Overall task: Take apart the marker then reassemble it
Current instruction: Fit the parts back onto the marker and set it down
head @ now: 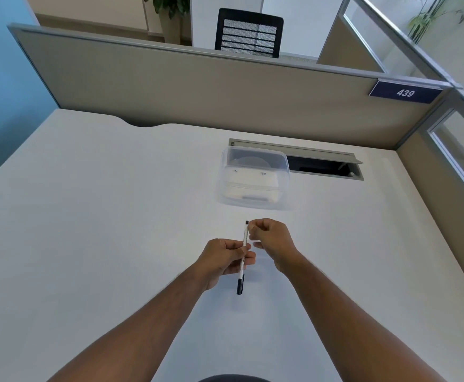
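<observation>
A slim white marker (243, 255) with a black cap at its near end is held nearly upright above the white desk (101, 216). My left hand (225, 257) grips the middle of its barrel. My right hand (271, 241) is closed just right of the marker's far end, its fingertips at the small dark tip; whether they pinch that end I cannot tell. The black cap (240, 284) hangs below my left hand, still on the marker.
A clear plastic box (253, 179) stands on the desk just beyond my hands. Behind it is an open cable slot (324, 166) in the desk. Grey partition walls (197, 86) close the back and right sides.
</observation>
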